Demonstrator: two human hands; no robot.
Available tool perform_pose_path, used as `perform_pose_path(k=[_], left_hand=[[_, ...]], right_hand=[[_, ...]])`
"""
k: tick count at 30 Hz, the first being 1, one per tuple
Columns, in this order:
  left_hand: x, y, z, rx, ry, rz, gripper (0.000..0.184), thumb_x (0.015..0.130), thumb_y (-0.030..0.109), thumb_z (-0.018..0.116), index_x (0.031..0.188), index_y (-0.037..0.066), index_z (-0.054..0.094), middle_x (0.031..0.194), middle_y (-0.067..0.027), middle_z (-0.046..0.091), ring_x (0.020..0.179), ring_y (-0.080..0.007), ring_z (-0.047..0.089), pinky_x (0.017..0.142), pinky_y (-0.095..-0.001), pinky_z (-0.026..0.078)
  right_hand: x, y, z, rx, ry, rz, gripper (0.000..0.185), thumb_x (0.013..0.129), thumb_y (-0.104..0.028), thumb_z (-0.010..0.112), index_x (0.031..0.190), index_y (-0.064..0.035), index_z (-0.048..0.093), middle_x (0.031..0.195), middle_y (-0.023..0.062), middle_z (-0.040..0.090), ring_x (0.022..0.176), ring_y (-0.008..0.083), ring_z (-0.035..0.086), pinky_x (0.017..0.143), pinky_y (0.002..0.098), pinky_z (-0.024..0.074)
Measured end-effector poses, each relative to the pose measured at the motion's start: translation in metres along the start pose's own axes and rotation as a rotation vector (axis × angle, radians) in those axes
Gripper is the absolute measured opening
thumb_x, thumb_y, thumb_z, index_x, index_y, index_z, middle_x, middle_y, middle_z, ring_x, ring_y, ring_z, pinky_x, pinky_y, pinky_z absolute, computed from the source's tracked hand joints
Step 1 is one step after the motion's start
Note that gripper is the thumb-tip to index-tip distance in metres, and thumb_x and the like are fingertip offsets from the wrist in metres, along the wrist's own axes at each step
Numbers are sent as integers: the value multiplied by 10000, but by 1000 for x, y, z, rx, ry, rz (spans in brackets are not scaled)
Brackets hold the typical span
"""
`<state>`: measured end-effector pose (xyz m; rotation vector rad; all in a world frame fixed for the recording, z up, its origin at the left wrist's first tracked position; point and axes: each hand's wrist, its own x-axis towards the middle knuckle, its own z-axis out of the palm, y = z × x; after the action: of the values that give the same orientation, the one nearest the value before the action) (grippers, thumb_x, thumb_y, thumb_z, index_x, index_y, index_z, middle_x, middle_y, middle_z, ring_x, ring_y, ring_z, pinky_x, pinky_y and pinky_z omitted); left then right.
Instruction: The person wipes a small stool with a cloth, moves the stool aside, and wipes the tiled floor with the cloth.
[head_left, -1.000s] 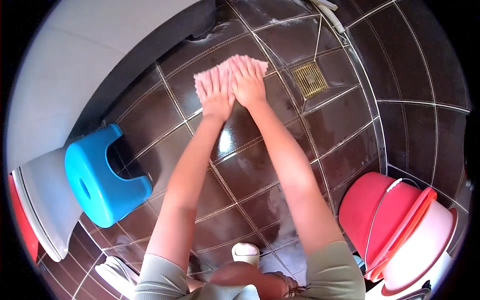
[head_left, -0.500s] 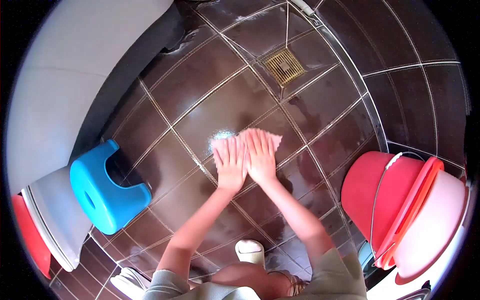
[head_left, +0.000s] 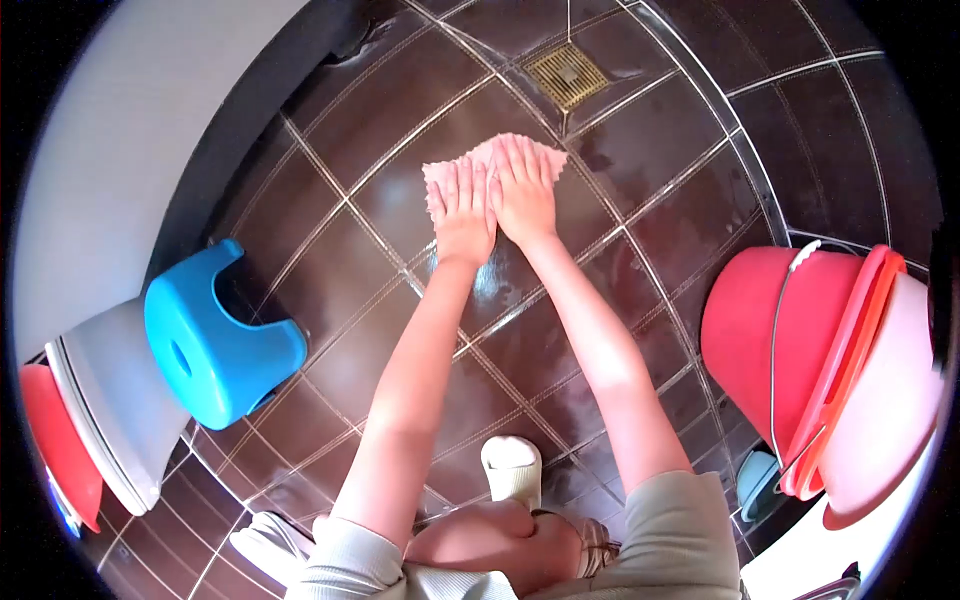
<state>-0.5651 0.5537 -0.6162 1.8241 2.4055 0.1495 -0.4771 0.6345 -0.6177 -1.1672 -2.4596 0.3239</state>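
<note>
Blue stool [head_left: 205, 345] at far left on tiled floor [head_left: 340, 375]. Left hand [head_left: 464, 222], fingers extended, slightly spread, flat on pink cloth [head_left: 485, 150]; cloth on floor under both hands. Right hand [head_left: 525, 203] alongside, fingers likewise. Drain [head_left: 567, 76] beyond; red bucket [head_left: 750, 330] rightmost.

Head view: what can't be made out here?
In the head view:
Much of the pink cloth: covered by left hand and right hand.
Floor beneath it: hidden by the cloth.
Inside of the red bucket: hidden by its own wall.
White panel: cut off by picture edge.
</note>
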Motion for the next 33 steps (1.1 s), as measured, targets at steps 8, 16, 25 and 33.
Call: perform_pose_path(k=[8,16,25,33], left_hand=[[-241,1,-7,-31,-182,126,661,898,351,434,1441,5,284,1509,-192,235,1419,-364,140,1127,-593,35],[-209,-52,-29,25,-214,65,679,925,404,390,1479,58,202,1543,-164,146,1433,-355,65,1134,-572,11],[-232,-80,-37,215,-298,-13,729,910,429,403,1484,47,164,1551,-170,110,1434,-360,54,1139,-556,25],[-301,-98,-64,123,-411,265,843,840,524,508,1472,50,213,1540,-167,153,1428,-366,90,1157,-498,62]], right_hand=[[-209,-82,-48,96,-344,-95,571,875,-236,479,1398,-29,379,1468,144,335,1386,328,251,1143,486,155],[-152,-98,-19,88,-259,-266,552,878,-277,488,1385,-72,414,1453,87,380,1374,274,291,1136,456,191],[-160,-148,-2,44,-340,-294,612,887,-273,487,1438,-69,315,1511,89,271,1412,276,198,1150,473,123],[-218,-157,-24,16,-487,-413,668,877,-318,507,1463,-101,268,1516,78,250,1416,288,181,1149,488,112]])
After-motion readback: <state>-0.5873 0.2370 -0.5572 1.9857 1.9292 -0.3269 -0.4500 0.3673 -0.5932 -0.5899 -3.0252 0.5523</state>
